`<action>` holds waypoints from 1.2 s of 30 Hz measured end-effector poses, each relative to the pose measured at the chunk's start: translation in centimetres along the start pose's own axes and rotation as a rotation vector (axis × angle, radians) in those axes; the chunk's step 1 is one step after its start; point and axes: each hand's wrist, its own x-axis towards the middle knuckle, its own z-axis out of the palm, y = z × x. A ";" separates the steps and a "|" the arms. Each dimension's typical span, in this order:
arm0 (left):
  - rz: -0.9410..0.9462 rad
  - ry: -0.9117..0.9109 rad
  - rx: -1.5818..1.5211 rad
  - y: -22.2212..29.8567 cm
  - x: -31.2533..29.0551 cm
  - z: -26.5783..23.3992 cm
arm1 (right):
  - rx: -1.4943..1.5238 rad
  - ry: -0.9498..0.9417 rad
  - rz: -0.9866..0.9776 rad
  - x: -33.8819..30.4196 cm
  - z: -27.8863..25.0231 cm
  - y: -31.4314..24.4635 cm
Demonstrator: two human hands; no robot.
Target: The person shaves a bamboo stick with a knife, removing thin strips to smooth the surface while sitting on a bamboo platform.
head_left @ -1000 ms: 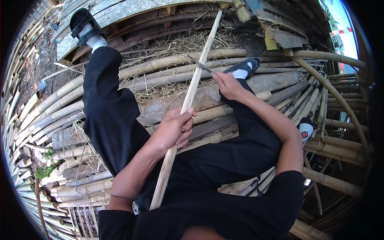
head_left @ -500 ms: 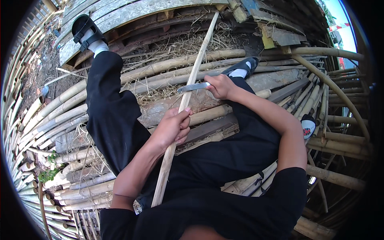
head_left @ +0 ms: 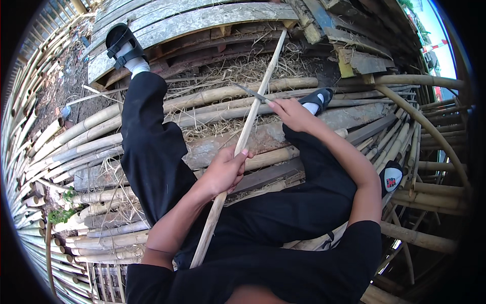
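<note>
From near left to far middle, a pale strip [head_left: 249,125] runs through the wrapped fingers of the left hand [head_left: 223,171], while the right hand [head_left: 293,114] clasps a knife [head_left: 250,91], best angled shallowly, clear of them.

No legible text, only a red mark [head_left: 390,183] on a black-and-white item [head_left: 396,174]

We have our left hand [head_left: 223,169] curled closed, thumb [head_left: 241,156] on top, left forearm [head_left: 177,220] slanting up and inward; our right hand [head_left: 292,113] sits farther forward, also closed, right elbow [head_left: 370,185] bent outward
</note>
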 end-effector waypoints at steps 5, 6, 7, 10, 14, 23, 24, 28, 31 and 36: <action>0.019 0.043 0.169 0.4 -0.1 0.0 | 0.017 -0.240 -0.108 -2.9 -0.5 -6.5; 0.014 0.048 0.166 0.2 0.0 0.0 | 0.021 -0.246 -0.111 -2.8 -0.2 -6.3; 0.037 0.056 0.198 0.1 0.1 0.0 | -0.026 -0.182 -0.143 -3.0 0.0 -6.0; 0.068 0.090 0.254 -0.5 0.2 -0.3 | -0.107 -0.034 0.035 -1.6 -0.4 -2.2; 0.048 0.075 0.276 0.3 0.3 0.3 | -0.090 0.139 0.151 -0.5 -0.9 6.7; 0.204 0.233 0.740 1.4 -0.3 0.8 | -0.050 -0.238 -0.087 -4.2 -1.8 -6.9; 0.202 0.231 0.744 1.2 -0.2 0.8 | -0.020 -0.244 -0.148 -4.8 -1.3 -7.4; 0.217 0.280 0.822 0.6 -0.4 1.3 | -0.071 -0.101 0.041 -3.9 -0.5 -4.9; 0.176 0.296 0.830 0.8 -0.4 1.3 | -0.086 -0.078 0.016 -2.4 -1.2 -2.6; 0.173 0.315 0.847 1.0 -0.5 1.3 | -0.169 -0.056 -0.015 -1.6 -1.0 -1.5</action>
